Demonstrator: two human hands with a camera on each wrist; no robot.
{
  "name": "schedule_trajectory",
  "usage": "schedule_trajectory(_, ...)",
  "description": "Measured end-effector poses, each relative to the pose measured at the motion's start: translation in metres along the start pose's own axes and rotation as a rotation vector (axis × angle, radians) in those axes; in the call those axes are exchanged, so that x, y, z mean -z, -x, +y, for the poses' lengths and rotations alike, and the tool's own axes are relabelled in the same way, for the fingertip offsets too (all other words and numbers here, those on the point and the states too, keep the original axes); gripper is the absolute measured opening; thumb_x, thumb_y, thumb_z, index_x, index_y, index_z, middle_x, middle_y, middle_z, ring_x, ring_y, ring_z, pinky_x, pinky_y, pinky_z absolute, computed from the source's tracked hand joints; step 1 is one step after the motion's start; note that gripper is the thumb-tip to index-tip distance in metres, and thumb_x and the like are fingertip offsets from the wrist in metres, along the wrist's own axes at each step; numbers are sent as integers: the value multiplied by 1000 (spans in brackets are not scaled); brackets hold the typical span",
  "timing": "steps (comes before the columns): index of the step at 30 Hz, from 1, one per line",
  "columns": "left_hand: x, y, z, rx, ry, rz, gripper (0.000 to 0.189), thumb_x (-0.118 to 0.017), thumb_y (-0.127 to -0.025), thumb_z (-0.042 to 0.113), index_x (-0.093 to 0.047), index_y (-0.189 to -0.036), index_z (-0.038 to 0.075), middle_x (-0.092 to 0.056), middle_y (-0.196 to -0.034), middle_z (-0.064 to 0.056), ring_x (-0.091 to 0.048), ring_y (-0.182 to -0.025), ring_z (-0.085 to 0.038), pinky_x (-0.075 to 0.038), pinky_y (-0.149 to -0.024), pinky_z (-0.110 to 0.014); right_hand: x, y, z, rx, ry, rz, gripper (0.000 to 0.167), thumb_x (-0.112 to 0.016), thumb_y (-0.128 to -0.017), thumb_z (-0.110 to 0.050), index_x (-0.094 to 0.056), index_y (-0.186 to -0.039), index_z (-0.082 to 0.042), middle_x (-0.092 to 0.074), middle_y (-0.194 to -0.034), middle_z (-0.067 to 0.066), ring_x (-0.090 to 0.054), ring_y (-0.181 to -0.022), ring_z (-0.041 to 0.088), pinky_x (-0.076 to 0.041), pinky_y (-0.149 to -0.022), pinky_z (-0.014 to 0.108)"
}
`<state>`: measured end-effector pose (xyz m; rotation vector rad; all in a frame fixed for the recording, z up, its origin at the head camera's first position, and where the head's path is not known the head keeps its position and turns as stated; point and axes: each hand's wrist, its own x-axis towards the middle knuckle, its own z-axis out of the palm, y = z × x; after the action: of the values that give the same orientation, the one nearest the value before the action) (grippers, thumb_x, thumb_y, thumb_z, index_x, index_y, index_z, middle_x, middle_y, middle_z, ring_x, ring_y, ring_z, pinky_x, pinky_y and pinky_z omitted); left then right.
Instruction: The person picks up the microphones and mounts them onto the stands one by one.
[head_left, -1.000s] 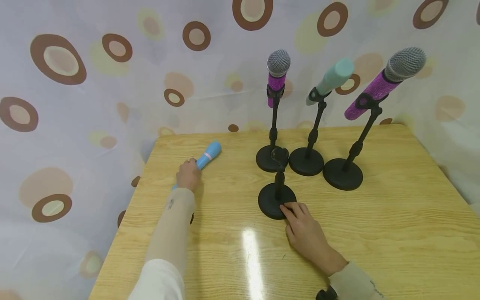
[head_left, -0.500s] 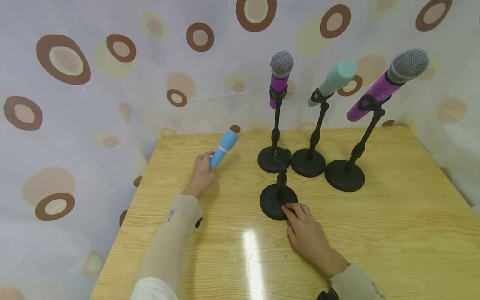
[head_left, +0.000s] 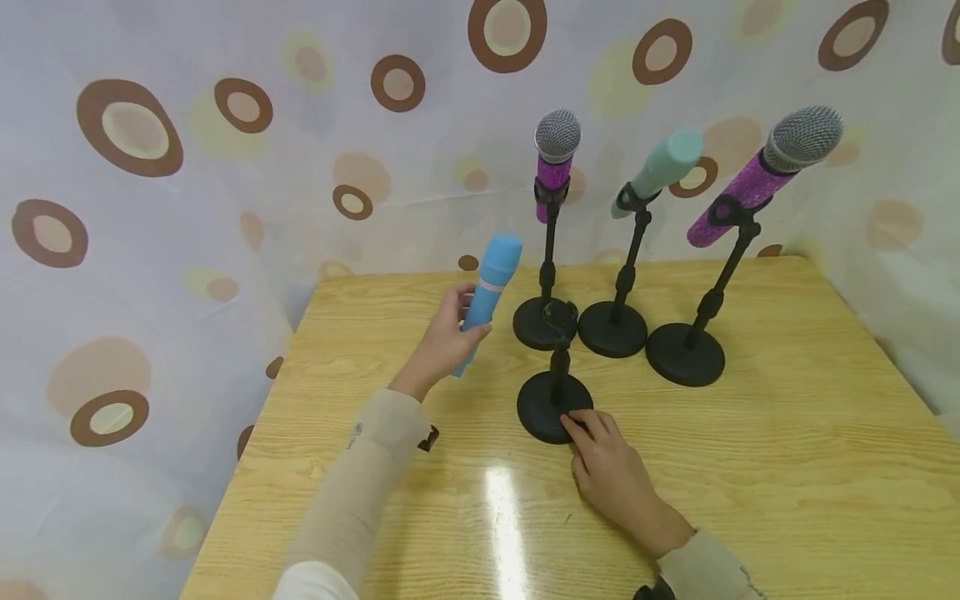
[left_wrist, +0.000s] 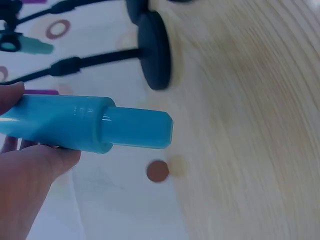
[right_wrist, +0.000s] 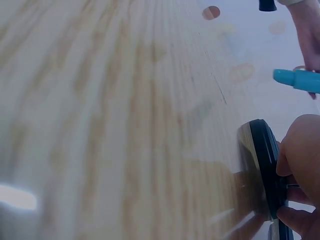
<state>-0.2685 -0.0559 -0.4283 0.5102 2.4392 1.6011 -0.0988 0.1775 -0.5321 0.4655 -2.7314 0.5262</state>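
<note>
My left hand (head_left: 442,342) grips a light-blue microphone (head_left: 492,273) by its handle, thumb on one side and fingers on the other. The microphone is held above the table, tilted with its head up and to the right. In the left wrist view the handle's narrower tail end (left_wrist: 137,127) points away from the hand. My right hand (head_left: 618,475) holds the near edge of the round black base of a short microphone stand (head_left: 542,408), which stands on the table. The stand's clip (head_left: 560,315) holds nothing. In the right wrist view, fingers and thumb touch the base (right_wrist: 266,167).
Behind stand three black stands with microphones: a purple one with a silver head (head_left: 553,167), a mint-green one (head_left: 663,167) and another purple one (head_left: 757,183). They share the wooden table (head_left: 787,467). A patterned cloth (head_left: 427,200) hangs behind.
My left hand has lifted the blue microphone off the table and carried it right, turning it more upright, towards the vacant stand. The right hand stays on the stand's base.
</note>
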Motion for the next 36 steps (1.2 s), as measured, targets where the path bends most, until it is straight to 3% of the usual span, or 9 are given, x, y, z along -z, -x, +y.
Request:
schedule_trajectory(5,-11,-2,20,-74,132,-12,61,-58,-99,16,-28,-153,19,-52,-140,-10,-53,-131,-30,-42,-109,-55,-1,0,0,7,-9,11,39,-65,-86,-4,-66,-125,0,-59,-122,14,-55,-113,30,-59,-81,40)
schedule_trajectory(12,-23,-7,34,-239,259,-61,45,-41,-108,28,-36,-147,7,-56,-130,-21,-59,-116,-35,-48,-102,-48,-1,1,1,11,-7,10,40,-65,-86,-3,-66,-126,0,-58,-124,14,-55,-115,31,-59,-80,38)
schedule_trajectory(16,-27,-9,41,-262,261,-61,44,-38,-108,23,-36,-148,5,-54,-134,-21,-55,-122,-35,-46,-106,-49,-1,1,0,13,-10,9,40,-65,-86,-3,-66,-126,0,-58,-124,15,-55,-115,31,-59,-82,39)
schedule_trajectory(20,-33,-12,48,-299,232,-51,43,-45,-106,16,-38,-146,4,-52,-138,-20,-52,-128,-34,-44,-109,-48,-1,1,0,14,-5,10,40,-65,-86,-3,-66,-126,0,-58,-124,14,-55,-115,31,-59,-83,39)
schedule_trajectory(27,-41,-14,55,-363,212,-50,48,-55,-99,13,-43,-144,5,-52,-141,-15,-50,-136,-26,-41,-114,-32,-2,2,0,6,-9,0,39,-64,-87,-3,-66,-126,0,-58,-124,14,-55,-115,31,-59,-83,39)
schedule_trajectory(31,-45,-15,61,-397,188,-80,47,-57,-97,9,-43,-141,3,-52,-141,-16,-48,-138,-26,-38,-115,-28,-2,2,0,7,-10,4,39,-64,-86,-3,-66,-125,0,-58,-123,15,-55,-114,31,-59,-82,39)
schedule_trajectory(36,-47,-17,66,-379,143,-157,47,-57,-97,8,-44,-142,6,-49,-144,-12,-46,-140,-23,-39,-116,-32,-2,2,0,12,-7,22,39,-64,-85,-2,-67,-124,0,-59,-123,15,-55,-114,31,-59,-81,39)
